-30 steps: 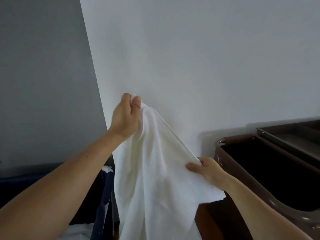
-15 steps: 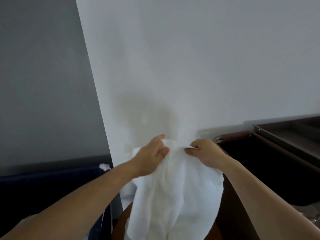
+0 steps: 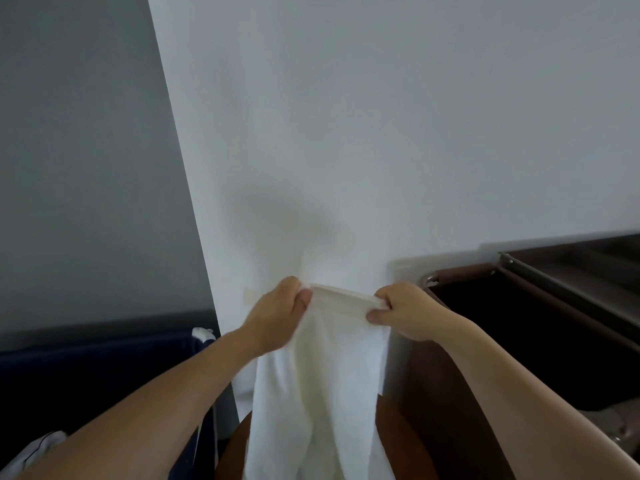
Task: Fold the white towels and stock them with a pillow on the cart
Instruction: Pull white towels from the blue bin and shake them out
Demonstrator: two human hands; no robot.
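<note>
We hold the white towel (image 3: 322, 382) up before the wall, left hand (image 3: 277, 317) and right hand (image 3: 401, 315) each pinching its doubled top hem; we should match the corners squarely, keeping it taut, before stocking the brown cart (image 3: 460, 271) at right

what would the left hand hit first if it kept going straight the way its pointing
Most likely the white wall just behind the towel. The left hand points forward and up, gripping the towel's top edge; depth is unclear from one view.
</note>
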